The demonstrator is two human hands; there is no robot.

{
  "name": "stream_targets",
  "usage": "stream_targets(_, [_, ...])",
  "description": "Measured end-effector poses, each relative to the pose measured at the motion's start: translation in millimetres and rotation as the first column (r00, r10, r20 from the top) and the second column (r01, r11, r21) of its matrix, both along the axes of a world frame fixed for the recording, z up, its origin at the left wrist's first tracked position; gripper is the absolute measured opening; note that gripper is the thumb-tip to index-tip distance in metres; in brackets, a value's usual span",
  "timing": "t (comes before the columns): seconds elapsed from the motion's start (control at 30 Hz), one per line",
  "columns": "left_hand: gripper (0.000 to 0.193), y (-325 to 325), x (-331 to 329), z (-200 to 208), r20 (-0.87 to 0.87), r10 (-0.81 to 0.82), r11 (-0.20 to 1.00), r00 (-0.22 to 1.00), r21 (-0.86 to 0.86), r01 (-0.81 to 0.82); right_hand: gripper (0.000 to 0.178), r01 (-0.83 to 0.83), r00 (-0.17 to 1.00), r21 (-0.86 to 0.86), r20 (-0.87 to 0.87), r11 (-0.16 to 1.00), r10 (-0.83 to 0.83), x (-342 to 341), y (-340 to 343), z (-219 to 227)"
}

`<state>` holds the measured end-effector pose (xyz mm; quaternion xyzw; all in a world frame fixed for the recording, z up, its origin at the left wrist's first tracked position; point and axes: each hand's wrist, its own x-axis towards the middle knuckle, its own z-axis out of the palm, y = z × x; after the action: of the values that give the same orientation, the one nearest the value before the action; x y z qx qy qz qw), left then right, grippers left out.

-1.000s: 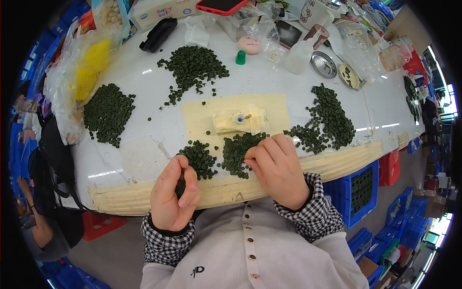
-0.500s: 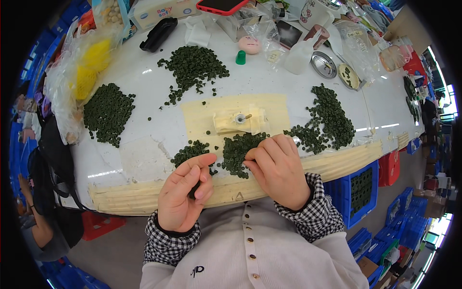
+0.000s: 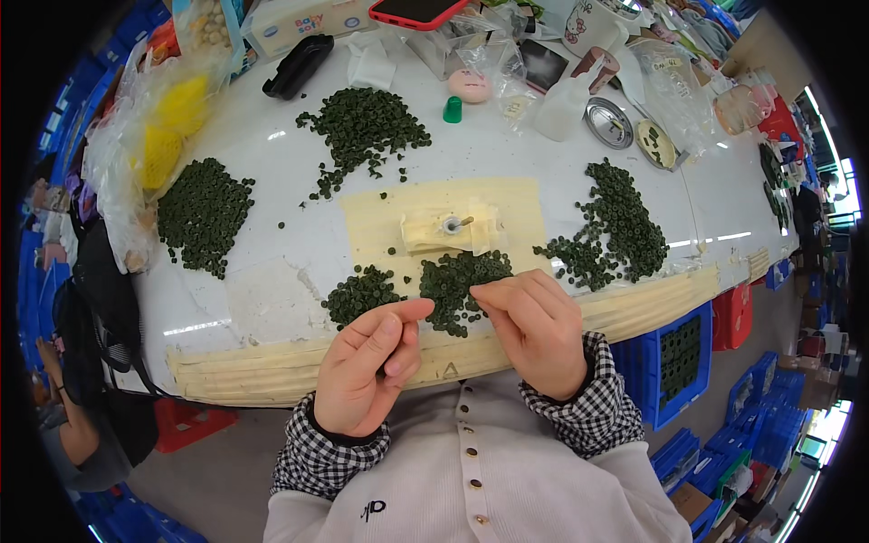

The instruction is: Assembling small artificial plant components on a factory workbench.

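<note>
My left hand (image 3: 369,369) hovers over the table's front edge, index finger stretched toward the right and the other fingers curled; a dark bit shows within the curl, too little to name. My right hand (image 3: 536,328) has thumb and forefinger pinched together at the right side of a pile of small dark green ring-shaped parts (image 3: 453,285). Whatever lies in that pinch is hidden. A smaller pile of dark green parts (image 3: 359,294) sits beyond my left hand. Behind the piles stands a tape-wrapped block (image 3: 425,234) with a short metal pin (image 3: 463,222) on top.
More dark green piles lie at the left (image 3: 205,213), the back (image 3: 371,127) and the right (image 3: 625,217). Along the back are a black tray (image 3: 299,66), a red-edged phone (image 3: 419,11), a white bottle (image 3: 557,113) and round tins (image 3: 608,123). A blue crate (image 3: 665,362) stands below right.
My left hand has shifted right, toward the middle pile. My right hand has drawn slightly right and nearer to me, its fingertips still pinched.
</note>
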<state>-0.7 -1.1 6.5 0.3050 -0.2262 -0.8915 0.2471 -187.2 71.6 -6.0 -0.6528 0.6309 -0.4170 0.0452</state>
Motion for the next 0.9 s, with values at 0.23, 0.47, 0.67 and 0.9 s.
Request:
stream_targets(0.23, [0.010,2,6,-16,-0.198,-0.007,0.999,0.980,0.033,0.014,0.015,0.005,0.985,0.085,0.171,0.996,-0.020,0,4,3])
stream_targets(0.47, [0.010,4,6,-16,-0.169,-0.013,1.000,0.986,-0.009,0.012,0.013,0.009,0.991,0.057,0.131,0.998,-0.017,0,1,1])
stream_targets(0.67, [0.017,2,6,-14,-0.126,-0.012,1.000,0.992,0.009,0.013,0.016,-0.013,0.997,-0.003,0.082,1.000,0.013,-1,-2,-2])
stream_targets(0.9, [0.021,3,6,-17,-0.106,-0.010,1.000,0.994,-0.030,0.007,0.018,0.007,0.993,0.060,0.115,0.998,-0.014,2,2,1])
